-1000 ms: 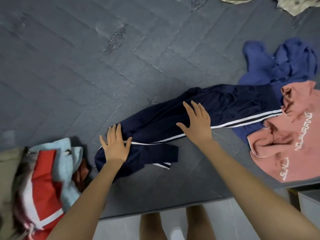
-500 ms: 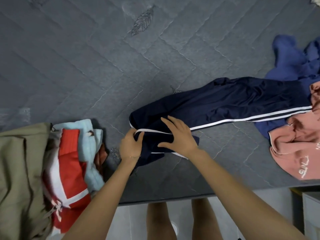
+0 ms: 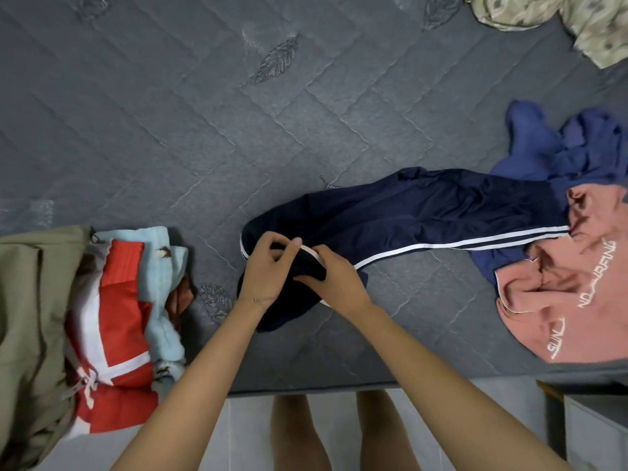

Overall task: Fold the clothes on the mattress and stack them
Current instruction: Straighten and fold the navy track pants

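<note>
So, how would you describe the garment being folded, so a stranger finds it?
Start at the grey mattress, near its front edge. The navy trousers stretch from the left hand and right hand toward the pink sweatshirt. Twin white stripes on navy set them apart.

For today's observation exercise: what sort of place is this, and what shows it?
Probably a bedroom: a quilted grey mattress fills the view, loose clothes such as navy track trousers and a pink sweatshirt lie on it, and pale floor tiles show below its edge.
</note>
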`<act>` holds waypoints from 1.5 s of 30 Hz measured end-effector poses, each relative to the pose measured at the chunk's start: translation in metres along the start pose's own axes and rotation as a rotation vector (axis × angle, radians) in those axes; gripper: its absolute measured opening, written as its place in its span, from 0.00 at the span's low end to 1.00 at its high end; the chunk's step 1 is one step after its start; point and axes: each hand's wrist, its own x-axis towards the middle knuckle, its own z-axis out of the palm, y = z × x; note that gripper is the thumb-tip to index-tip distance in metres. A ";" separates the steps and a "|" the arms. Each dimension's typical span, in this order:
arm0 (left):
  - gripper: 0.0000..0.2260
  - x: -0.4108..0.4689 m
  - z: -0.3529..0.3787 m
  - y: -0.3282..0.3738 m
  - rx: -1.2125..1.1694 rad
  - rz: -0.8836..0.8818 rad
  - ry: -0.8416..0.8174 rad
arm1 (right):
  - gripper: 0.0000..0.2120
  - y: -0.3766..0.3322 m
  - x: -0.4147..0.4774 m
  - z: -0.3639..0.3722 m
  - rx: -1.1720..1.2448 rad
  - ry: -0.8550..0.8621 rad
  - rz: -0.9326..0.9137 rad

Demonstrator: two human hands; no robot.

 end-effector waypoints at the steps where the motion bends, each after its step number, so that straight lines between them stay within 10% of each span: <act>1: 0.10 0.000 0.001 -0.001 0.003 -0.013 0.003 | 0.12 0.005 -0.003 -0.009 -0.023 -0.008 -0.012; 6: 0.04 0.005 0.003 -0.020 0.236 0.076 0.111 | 0.09 0.041 -0.022 -0.061 -0.117 -0.032 0.033; 20: 0.27 0.017 0.021 -0.066 0.457 -0.128 0.411 | 0.19 0.146 -0.071 -0.135 -0.312 0.018 0.327; 25: 0.13 0.027 0.018 -0.075 0.105 -0.403 0.348 | 0.42 0.127 -0.053 -0.126 -0.254 0.051 0.153; 38: 0.10 0.058 -0.017 -0.042 -0.458 -0.184 0.132 | 0.39 0.045 0.054 -0.087 -0.312 0.034 -0.135; 45: 0.08 0.079 -0.067 -0.011 -0.362 -0.049 0.054 | 0.39 0.031 0.115 -0.076 -0.458 0.015 -0.137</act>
